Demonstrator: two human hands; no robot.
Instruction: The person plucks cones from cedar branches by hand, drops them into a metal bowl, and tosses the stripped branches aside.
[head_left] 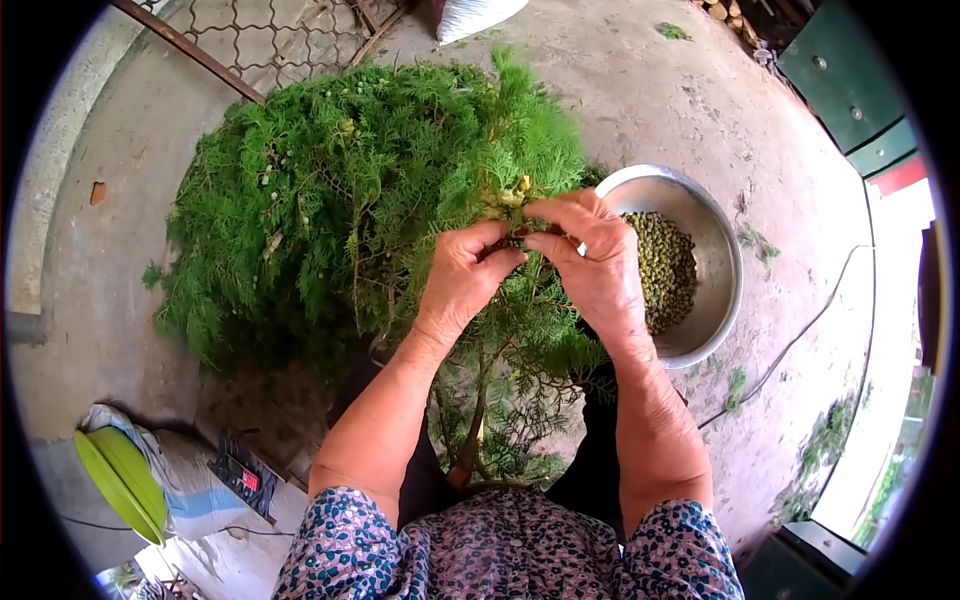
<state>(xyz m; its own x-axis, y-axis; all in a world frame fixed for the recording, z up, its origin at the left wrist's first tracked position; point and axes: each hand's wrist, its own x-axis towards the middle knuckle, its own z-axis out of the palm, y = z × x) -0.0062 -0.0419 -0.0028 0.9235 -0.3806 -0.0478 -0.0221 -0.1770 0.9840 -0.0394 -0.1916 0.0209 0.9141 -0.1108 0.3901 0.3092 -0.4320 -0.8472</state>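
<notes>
A large heap of green, feathery branches (290,210) lies in front of my body, with small pale cones among the leaves. My left hand (468,275) pinches a sprig near a cluster of yellow-green cones (512,196). Close beside it, my right hand (595,255) has its thumb and index finger at the same cluster, fingertips nearly touching those of the left. Right of the branches, partly behind my right hand, is a metal basin (718,270) holding many small green-brown cones (665,275).
A green plastic basin (118,485) and a sack (195,480) are at the lower left. A metal grille (270,40) and a white sack (478,18) lie at the top. Green cabinets (840,80) stand upper right; a cable (790,350) crosses the concrete floor.
</notes>
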